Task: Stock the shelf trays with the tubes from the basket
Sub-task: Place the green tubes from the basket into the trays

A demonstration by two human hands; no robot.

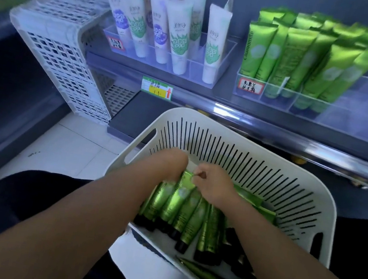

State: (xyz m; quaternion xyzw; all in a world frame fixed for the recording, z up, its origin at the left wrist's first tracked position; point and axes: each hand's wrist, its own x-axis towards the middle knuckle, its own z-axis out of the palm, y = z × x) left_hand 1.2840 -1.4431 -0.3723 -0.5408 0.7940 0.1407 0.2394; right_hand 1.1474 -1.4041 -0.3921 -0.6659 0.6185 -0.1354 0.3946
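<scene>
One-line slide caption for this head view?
Both hands gather green tubes in the white basket below the half-filled clear tray.

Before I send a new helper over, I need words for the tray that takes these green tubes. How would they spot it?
Find the dark shelf above the white slotted basket. Two clear plastic trays sit on it; take the right-hand clear tray. Its upright tubes are shiny green, while the left tray holds white tubes, and its right end is bare.
</scene>
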